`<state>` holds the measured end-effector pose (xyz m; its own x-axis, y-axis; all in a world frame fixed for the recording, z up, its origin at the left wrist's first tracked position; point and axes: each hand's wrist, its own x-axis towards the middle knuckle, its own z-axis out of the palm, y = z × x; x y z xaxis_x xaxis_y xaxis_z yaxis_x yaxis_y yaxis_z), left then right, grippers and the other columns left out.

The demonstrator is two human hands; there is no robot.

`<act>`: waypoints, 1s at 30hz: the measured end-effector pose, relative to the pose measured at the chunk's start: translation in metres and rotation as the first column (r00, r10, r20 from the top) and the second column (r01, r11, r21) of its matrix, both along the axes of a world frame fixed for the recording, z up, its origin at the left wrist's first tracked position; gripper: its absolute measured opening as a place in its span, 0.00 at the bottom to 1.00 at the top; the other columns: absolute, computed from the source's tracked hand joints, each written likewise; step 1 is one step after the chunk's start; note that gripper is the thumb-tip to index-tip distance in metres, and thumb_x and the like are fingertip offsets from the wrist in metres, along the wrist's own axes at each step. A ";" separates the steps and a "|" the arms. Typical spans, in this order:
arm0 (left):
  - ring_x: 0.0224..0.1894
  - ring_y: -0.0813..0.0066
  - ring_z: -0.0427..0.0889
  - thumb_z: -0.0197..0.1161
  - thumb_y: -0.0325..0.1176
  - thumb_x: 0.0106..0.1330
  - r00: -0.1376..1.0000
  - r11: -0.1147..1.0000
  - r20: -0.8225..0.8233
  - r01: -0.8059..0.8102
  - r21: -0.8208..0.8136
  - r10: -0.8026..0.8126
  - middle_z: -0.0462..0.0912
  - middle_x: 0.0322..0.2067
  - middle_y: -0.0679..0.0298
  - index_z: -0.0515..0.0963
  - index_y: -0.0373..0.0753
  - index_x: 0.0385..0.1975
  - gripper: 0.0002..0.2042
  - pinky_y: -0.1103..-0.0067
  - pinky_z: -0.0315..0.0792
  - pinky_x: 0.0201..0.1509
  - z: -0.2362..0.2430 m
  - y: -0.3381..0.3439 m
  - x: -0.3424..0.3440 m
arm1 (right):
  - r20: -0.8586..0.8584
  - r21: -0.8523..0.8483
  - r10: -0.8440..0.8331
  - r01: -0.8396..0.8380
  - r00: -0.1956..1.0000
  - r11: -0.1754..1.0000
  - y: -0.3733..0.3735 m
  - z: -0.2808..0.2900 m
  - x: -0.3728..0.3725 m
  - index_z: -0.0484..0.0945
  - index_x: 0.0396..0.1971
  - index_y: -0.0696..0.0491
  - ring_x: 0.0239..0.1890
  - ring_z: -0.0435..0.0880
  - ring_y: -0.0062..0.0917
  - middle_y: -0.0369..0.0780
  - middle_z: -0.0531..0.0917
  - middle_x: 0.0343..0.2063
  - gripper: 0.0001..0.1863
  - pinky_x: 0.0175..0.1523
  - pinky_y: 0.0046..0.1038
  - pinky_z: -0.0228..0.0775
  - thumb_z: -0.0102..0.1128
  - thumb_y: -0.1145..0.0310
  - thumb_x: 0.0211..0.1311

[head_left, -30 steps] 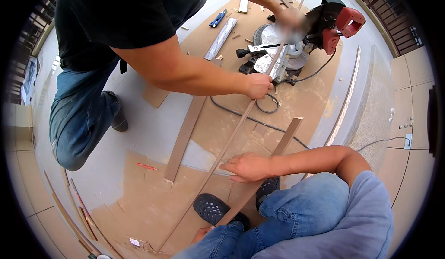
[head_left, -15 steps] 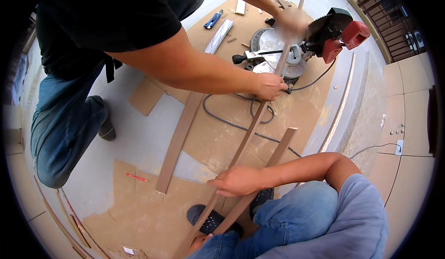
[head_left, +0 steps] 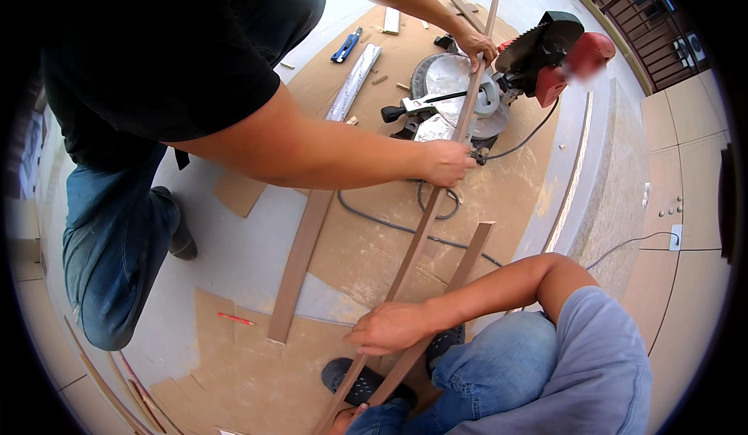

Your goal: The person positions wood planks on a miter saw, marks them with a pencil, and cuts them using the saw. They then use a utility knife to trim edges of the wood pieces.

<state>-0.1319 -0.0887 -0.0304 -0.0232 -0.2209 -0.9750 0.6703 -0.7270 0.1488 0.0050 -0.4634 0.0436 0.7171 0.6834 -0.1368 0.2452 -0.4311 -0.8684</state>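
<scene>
Nearest, the wearer's left hand (head_left: 344, 418) is just showing past a denim knee, beside the low part of a long brown wooden strip (head_left: 416, 248); its fingers are mostly hiding, so the grip cannot be told. The right hand (head_left: 393, 327) is lying over the strip, fingers bent; whether they are pinching or merely steadying it is staying unclear. The strip's low end is running out of frame. Just right, a second brown board (head_left: 471, 256) is slanting past a dark clog (head_left: 368, 384). Leftward, a red pencil (head_left: 236, 319) is lying on cardboard (head_left: 273, 388). Farther, a co-worker's near hand (head_left: 448, 162) and far hand (head_left: 475, 48) are holding the strip over a mitre saw (head_left: 448, 77). Its blade (head_left: 530, 49) is standing raised alongside; the strip is looking unbroken, apparently with no cut through it, while an offcut (head_left: 379, 79) beyond is suggesting some sawing done. How much is remaining is not showing. The saw's red handle (head_left: 588, 55) is partly blurring.
</scene>
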 end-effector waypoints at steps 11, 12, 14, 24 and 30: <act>0.49 0.71 0.81 0.53 0.57 0.78 0.981 0.987 0.177 0.105 -0.117 -0.083 0.82 0.51 0.60 0.76 0.33 0.58 0.29 0.72 0.74 0.57 0.005 -0.033 0.022 | 0.207 0.038 -0.146 0.141 0.967 0.989 -0.023 0.054 -0.047 0.76 0.55 0.57 0.45 0.83 0.40 0.46 0.82 0.39 0.17 0.51 0.38 0.77 0.56 0.64 0.73; 0.49 0.71 0.81 0.53 0.57 0.78 0.977 0.984 0.187 0.124 -0.129 -0.099 0.82 0.51 0.60 0.76 0.34 0.59 0.29 0.71 0.74 0.57 0.005 -0.039 0.024 | 0.212 0.042 -0.181 0.176 0.960 0.983 -0.028 0.061 -0.058 0.76 0.55 0.57 0.45 0.83 0.40 0.45 0.83 0.39 0.17 0.50 0.38 0.77 0.56 0.65 0.73; 0.50 0.71 0.81 0.53 0.57 0.78 0.971 0.973 0.193 0.170 -0.156 -0.138 0.82 0.52 0.59 0.75 0.34 0.60 0.29 0.71 0.74 0.57 0.008 -0.049 0.022 | 0.218 0.036 -0.254 0.252 0.942 0.967 -0.040 0.076 -0.085 0.77 0.55 0.57 0.45 0.83 0.38 0.45 0.83 0.40 0.16 0.50 0.37 0.77 0.56 0.66 0.73; 0.53 0.69 0.80 0.51 0.56 0.79 0.933 0.902 0.221 0.339 -0.267 -0.285 0.80 0.57 0.59 0.72 0.34 0.63 0.29 0.70 0.73 0.59 0.046 -0.072 0.012 | -0.646 0.007 -0.605 0.796 0.465 0.605 -0.076 0.143 -0.258 0.76 0.57 0.58 0.50 0.83 0.37 0.45 0.83 0.46 0.16 0.54 0.35 0.75 0.51 0.72 0.73; 0.55 0.68 0.79 0.50 0.56 0.79 0.922 0.882 0.288 0.348 -0.319 -0.260 0.79 0.59 0.58 0.70 0.34 0.66 0.30 0.69 0.72 0.61 0.068 -0.095 0.013 | -0.627 -0.153 -0.719 0.858 0.299 0.490 -0.105 0.163 -0.304 0.79 0.53 0.58 0.40 0.83 0.24 0.40 0.84 0.39 0.14 0.49 0.28 0.76 0.50 0.72 0.73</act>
<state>-0.1194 -0.1839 0.0379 0.0686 -0.5728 -0.8168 0.3393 -0.7565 0.5590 -0.2987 -0.5682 0.2067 0.7438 -0.1134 -0.6587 -0.6591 0.0395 -0.7510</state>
